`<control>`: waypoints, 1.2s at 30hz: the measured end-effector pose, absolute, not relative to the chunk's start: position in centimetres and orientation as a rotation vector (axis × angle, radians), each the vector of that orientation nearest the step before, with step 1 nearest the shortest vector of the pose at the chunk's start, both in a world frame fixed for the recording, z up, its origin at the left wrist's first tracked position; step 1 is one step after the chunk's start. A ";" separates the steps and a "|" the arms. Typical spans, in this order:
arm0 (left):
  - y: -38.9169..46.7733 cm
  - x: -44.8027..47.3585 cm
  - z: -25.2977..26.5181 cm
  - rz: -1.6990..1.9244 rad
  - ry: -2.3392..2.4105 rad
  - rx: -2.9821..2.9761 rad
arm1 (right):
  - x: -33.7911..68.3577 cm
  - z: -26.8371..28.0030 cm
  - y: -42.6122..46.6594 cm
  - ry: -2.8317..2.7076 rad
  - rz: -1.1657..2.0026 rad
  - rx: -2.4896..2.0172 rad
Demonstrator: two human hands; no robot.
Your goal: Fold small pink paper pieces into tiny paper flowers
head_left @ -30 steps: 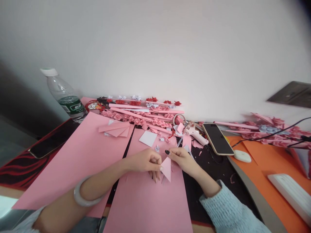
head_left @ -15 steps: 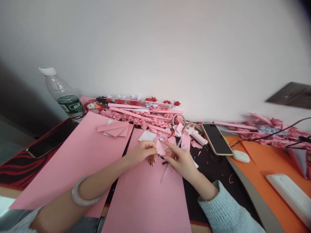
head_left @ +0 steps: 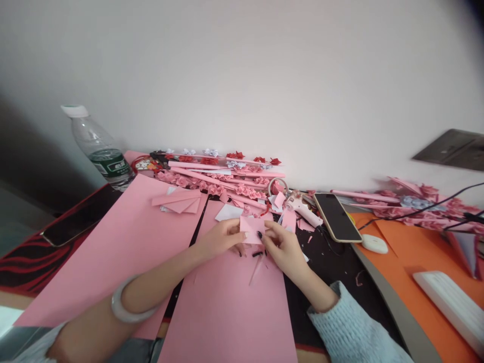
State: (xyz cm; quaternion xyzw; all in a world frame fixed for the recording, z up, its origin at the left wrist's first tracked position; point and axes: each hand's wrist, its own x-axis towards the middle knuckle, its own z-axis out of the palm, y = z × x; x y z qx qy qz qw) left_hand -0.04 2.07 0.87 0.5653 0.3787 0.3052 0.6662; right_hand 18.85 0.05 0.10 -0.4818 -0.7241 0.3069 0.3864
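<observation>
Between my two hands is a small square of pink paper [head_left: 251, 228], spread flat and raised over a long pink sheet [head_left: 234, 312]. My left hand [head_left: 224, 238] pinches its left edge, thumb on top. At the right edge, my right hand [head_left: 282, 247] grips it between thumb and fingers. A small dark piece shows beside the right thumb; I cannot tell whether it is a nail or a scrap. Just below the square, a thin stick [head_left: 256, 269] with a dark end lies on the pink sheet. A white paper piece [head_left: 227, 213] sits behind my left hand.
Paper flowers and rolled pink tubes [head_left: 212, 177] line the wall. A glue gun [head_left: 304, 207], a phone [head_left: 338, 217] and a white case [head_left: 374, 244] lie to the right. At the left stand a water bottle [head_left: 109, 159] and folded pink papers [head_left: 177, 200].
The pink paper, seen before as a folded, pointed shape, is now opened out into a flat square. My right fingers have shifted onto its right edge.
</observation>
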 end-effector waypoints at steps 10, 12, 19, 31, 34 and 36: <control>1.4 0.1 0.8 0.636 0.753 1.341 | 18.5 1.0 -0.4 -1.797 1.223 -1.248; 1.5 0.1 0.8 0.635 0.753 1.374 | 18.4 0.8 -0.3 -1.785 1.254 -1.243; 1.6 -0.2 0.7 0.633 0.829 1.464 | 18.8 1.0 0.0 -1.892 0.977 -1.186; 2.0 -0.6 0.8 0.717 0.770 1.079 | 18.8 0.9 -0.4 -1.708 1.228 -1.052; 2.0 -0.7 1.0 0.722 0.734 0.981 | 19.0 1.2 -0.4 -1.653 1.329 -0.952; 2.0 -0.6 1.0 0.727 0.707 0.919 | 19.2 1.1 -0.3 -1.640 1.392 -0.894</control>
